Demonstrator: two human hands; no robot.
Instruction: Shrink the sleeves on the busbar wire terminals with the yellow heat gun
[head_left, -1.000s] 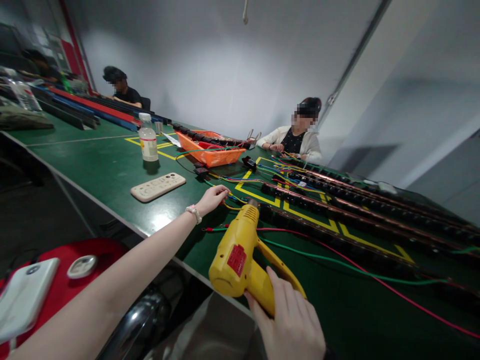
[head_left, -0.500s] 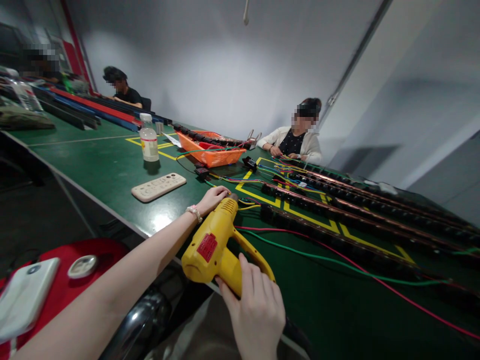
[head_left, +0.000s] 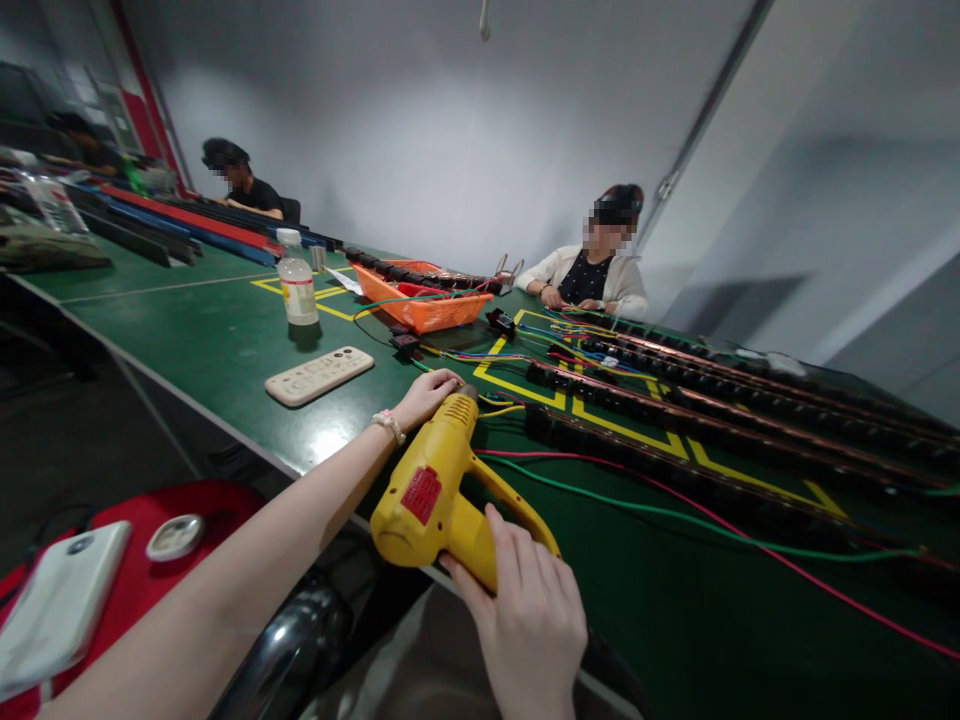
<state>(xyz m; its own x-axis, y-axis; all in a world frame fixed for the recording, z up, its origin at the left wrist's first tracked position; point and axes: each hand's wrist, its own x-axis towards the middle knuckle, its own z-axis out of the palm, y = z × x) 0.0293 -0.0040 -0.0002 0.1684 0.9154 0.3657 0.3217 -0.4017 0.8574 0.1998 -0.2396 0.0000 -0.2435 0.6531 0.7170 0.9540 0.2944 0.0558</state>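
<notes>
Heat gun yellow, red-labelled; right hand fingers together round handle. Left hand fingers bunched, pinch indeterminable. Orange basket carries black segmented bar.

I see a pale grey wall with a soft patch of light across it, darker toward the corners. A long green counter, marked with yellow tape, runs beside it. A red post rises at far left; the floor lies dark below.
</notes>
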